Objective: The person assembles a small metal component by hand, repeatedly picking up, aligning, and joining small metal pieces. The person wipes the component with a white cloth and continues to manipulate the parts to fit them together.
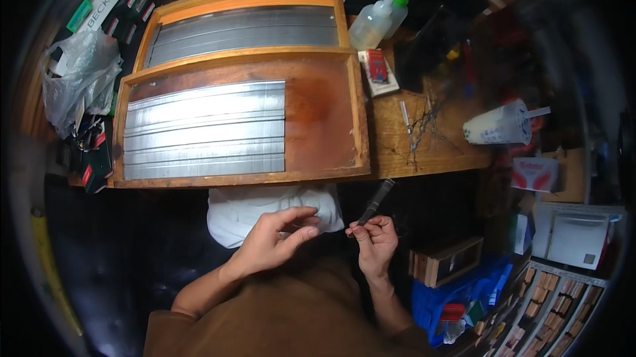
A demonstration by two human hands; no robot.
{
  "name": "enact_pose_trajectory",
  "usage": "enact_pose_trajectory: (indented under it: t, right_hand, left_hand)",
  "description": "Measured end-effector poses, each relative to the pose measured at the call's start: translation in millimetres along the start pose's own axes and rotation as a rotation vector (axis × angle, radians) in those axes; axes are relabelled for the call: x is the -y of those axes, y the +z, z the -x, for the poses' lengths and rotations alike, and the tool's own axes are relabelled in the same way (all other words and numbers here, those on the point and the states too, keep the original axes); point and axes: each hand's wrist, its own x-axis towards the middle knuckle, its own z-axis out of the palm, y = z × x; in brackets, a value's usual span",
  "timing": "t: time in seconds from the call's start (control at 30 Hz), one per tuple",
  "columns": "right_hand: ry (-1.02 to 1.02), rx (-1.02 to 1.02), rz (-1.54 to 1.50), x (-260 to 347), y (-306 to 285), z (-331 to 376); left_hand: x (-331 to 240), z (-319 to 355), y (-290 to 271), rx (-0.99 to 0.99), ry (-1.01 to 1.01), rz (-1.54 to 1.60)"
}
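Observation:
My right hand [376, 241] pinches the lower end of a slim dark strip [377, 200] between thumb and fingers. The strip has lighter bands across it and tilts up to the right, just off the table's front edge; its exact kind is unclear. My left hand [281, 232] is raised to the left of it, thumb and fingers apart and curved, holding nothing that I can see. Ahead of both hands lies a shallow wooden tray [363, 133], with rows of tightly packed thin silver metal pieces [205, 128] covering its left and middle part.
Behind it, a second wooden tray [342, 15] holds similar rows. Squeeze bottles [371, 24], a small red box [377, 66], tangled dark wires [424, 125] and a drink cup [497, 125] stand to the right. A plastic bag [79, 78] lies left. White cloth [232, 214] hangs below the table edge.

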Motion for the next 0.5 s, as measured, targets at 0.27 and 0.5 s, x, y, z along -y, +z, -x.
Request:
enact_pose_trajectory:
  t: [0.27,0.5]
  right_hand:
    - [0.322,0.424,0.062,12,32,25]
    - [0.413,0.512,0.127,13,53,23]
  left_hand:
    - [-1,-2,-1,-0.064,-0.136,0.6]
    - [4,12,-20,-0.253,-0.208,0.645]
